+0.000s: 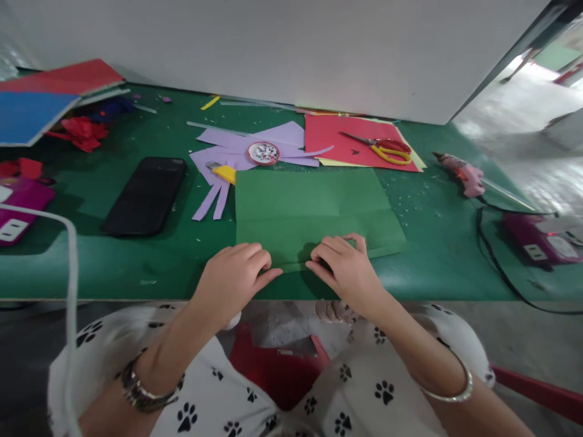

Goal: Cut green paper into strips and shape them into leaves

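A sheet of green paper [314,200] lies on the table close to its front edge, with crease lines across it and a narrow fold along the near side. My left hand [237,270] pinches that near edge toward its left end, thumb below and fingers curled above. Further right, my right hand [344,267] grips the same edge between thumb and curled fingers. Behind the sheet, purple paper pieces [277,133] lie under a small round dish of tiny bits [263,153]. A yellow cutter [224,173] touches the sheet's left side.
Scissors [385,147] rest on red paper [319,130] at the back. A pink glue gun [462,173] and a corded purple power socket [523,243] sit at right. A black phone [146,195], another purple socket [27,203] and red and blue boards [36,112] are at left.
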Action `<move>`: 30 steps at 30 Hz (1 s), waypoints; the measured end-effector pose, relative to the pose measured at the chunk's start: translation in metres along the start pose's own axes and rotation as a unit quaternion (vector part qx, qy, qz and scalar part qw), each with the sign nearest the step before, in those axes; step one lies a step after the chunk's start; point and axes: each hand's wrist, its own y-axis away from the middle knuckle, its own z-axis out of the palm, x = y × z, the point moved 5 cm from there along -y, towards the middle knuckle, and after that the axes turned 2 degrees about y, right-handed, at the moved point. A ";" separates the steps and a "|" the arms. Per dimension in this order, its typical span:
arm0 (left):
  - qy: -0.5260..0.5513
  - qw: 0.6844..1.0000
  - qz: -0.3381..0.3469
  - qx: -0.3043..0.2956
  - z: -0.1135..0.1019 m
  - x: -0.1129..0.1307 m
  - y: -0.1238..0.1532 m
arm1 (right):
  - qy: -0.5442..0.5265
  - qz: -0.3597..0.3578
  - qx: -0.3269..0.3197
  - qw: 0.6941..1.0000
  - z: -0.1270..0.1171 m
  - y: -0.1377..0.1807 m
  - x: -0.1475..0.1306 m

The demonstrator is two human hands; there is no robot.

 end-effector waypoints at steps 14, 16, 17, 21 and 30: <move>-0.009 0.995 -0.079 -0.053 0.000 -0.006 0.001 | -0.013 0.004 -0.014 1.000 -0.001 -0.001 0.000; -0.008 0.996 -0.076 -0.049 0.000 -0.006 0.002 | -0.010 0.007 -0.021 1.000 -0.001 -0.002 0.000; -0.010 0.996 -0.072 -0.042 0.000 -0.005 0.002 | -0.008 0.007 -0.024 1.000 -0.001 -0.002 0.000; -0.025 0.999 -0.047 0.007 -0.001 -0.002 0.005 | -0.006 0.006 -0.031 0.999 -0.001 -0.001 -0.002; -0.027 0.998 -0.057 0.026 -0.002 -0.003 0.007 | -0.050 0.011 -0.016 0.999 0.010 -0.014 -0.025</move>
